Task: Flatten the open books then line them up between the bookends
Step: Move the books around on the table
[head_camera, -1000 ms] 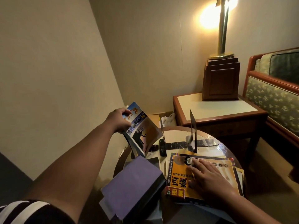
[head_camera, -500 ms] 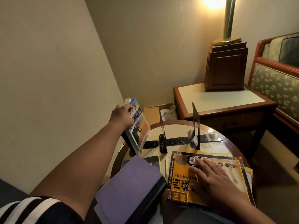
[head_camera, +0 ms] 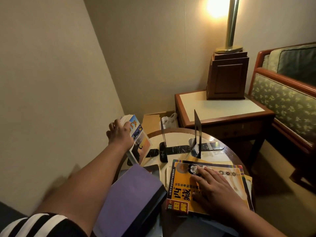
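A small book with a blue and orange cover [head_camera: 140,146] was found in the left hand [head_camera: 119,133], stood on its lower edge and tilted, at the rim of the round table [head_camera: 228,152]. The left arm was extended forward and almost straight, a striped sleeve [head_camera: 34,224] being noted at its upper end. The fingers of that hand were curled round the book's upper corner, and the book was gripped there. The right hand [head_camera: 216,188] was laid palm down, fingers straight and slightly spread, on a yellow book [head_camera: 179,194], which lay closed and flat directly beneath it. The left bookend [head_camera: 163,135] and right bookend [head_camera: 197,134] were observed upright beyond the right fingertips, apart from each other and to the right of the held book. A purple book [head_camera: 133,194] lay between the forearms.
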Demonstrator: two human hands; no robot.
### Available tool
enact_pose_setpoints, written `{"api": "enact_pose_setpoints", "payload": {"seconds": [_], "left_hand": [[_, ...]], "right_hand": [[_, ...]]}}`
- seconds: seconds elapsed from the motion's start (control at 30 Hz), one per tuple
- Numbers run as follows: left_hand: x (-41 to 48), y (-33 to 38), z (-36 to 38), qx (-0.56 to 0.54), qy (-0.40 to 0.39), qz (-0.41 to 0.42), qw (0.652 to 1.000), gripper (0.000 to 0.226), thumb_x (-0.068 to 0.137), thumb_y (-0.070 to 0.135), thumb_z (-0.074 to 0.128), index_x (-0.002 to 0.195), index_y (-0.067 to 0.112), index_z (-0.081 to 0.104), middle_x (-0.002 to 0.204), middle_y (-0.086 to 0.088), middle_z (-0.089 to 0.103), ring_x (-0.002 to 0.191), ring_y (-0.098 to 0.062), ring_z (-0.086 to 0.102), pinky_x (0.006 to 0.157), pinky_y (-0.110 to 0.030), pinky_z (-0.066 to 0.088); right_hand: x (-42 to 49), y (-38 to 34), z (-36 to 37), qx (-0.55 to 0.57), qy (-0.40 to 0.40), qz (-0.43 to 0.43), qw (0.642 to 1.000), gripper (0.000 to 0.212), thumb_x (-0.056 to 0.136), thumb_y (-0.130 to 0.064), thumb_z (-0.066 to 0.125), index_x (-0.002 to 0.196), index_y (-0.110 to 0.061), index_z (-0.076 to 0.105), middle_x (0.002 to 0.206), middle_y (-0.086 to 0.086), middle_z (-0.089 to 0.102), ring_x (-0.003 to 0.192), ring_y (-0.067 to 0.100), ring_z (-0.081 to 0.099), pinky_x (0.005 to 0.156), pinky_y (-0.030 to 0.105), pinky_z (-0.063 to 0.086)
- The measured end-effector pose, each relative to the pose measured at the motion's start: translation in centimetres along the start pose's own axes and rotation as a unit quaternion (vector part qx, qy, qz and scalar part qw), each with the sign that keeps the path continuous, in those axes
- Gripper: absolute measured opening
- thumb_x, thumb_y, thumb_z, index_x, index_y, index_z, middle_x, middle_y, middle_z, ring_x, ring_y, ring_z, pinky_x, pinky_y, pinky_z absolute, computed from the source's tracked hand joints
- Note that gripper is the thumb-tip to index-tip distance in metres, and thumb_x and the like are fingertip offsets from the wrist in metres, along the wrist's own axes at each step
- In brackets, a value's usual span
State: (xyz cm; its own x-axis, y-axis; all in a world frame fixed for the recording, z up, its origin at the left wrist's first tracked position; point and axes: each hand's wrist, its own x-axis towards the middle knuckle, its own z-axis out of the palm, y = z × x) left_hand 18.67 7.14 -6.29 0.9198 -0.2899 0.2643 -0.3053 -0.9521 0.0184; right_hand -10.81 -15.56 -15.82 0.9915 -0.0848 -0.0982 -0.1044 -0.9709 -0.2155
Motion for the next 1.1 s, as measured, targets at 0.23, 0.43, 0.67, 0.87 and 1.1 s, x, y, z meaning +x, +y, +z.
{"api": "enact_pose_setpoints", "payload": {"seconds": [0.23, 0.43, 0.67, 0.87, 1.1], "left_hand": [[-0.2, 0.0, -1.0, -0.015, -0.037, 0.034, 0.999, 0.067, 0.084, 0.029, 0.062, 0.145, 0.030, 0.035, 0.137, -0.015, 0.033, 0.119, -0.034, 0.037, 0.095, -0.044, 0.041], [-0.1, -0.8, -0.2, -0.047, -0.018, 0.050, 0.997, 0.065, 0.084, 0.029, 0.060, 0.144, 0.031, 0.035, 0.139, -0.016, 0.031, 0.125, -0.033, 0.036, 0.100, -0.045, 0.042], [0.0, -1.2, 0.0, -0.144, -0.032, 0.063, 0.987, 0.065, 0.083, 0.027, 0.064, 0.142, 0.032, 0.037, 0.145, -0.011, 0.026, 0.132, -0.030, 0.032, 0.105, -0.044, 0.043], [0.8, -3.2, -0.3, -0.198, -0.061, 0.119, 0.971, 0.064, 0.083, 0.030, 0.065, 0.141, 0.040, 0.041, 0.145, -0.002, 0.025, 0.133, -0.025, 0.028, 0.107, -0.043, 0.042], [1.7, -4.5, 1.1, -0.198, -0.101, 0.115, 0.968, 0.088, 0.087, 0.027, 0.064, 0.155, 0.030, 0.008, 0.160, 0.007, -0.001, 0.148, -0.022, 0.008, 0.115, -0.044, 0.035]], "right_hand": [[1.1, -0.7, -2.7, 0.047, -0.016, 0.023, 0.999, 0.070, 0.082, -0.080, 0.035, 0.144, -0.046, 0.038, 0.160, -0.013, 0.023, 0.146, 0.016, 0.021, 0.117, 0.038, 0.024], [5.6, -5.8, -5.2, 0.249, 0.084, -0.039, 0.964, 0.022, 0.096, -0.036, 0.057, 0.117, -0.034, 0.063, 0.122, -0.015, 0.057, 0.110, 0.007, 0.059, 0.087, 0.029, 0.056], [15.8, -12.2, -6.7, 0.530, -0.041, 0.006, 0.847, 0.054, 0.103, -0.041, 0.043, 0.153, -0.028, 0.026, 0.137, 0.003, 0.055, 0.097, 0.000, 0.056, 0.080, 0.018, 0.051], [21.3, -14.6, -5.5, 0.641, -0.121, 0.042, 0.757, 0.055, 0.103, -0.037, 0.043, 0.150, -0.018, 0.021, 0.139, 0.012, 0.048, 0.130, 0.031, 0.048, 0.070, 0.022, 0.046], [24.6, -16.0, -3.7, 0.677, -0.098, -0.008, 0.730, 0.052, 0.104, -0.028, 0.043, 0.150, -0.026, 0.019, 0.105, -0.014, 0.048, 0.097, 0.006, 0.049, 0.073, 0.022, 0.049]]}}
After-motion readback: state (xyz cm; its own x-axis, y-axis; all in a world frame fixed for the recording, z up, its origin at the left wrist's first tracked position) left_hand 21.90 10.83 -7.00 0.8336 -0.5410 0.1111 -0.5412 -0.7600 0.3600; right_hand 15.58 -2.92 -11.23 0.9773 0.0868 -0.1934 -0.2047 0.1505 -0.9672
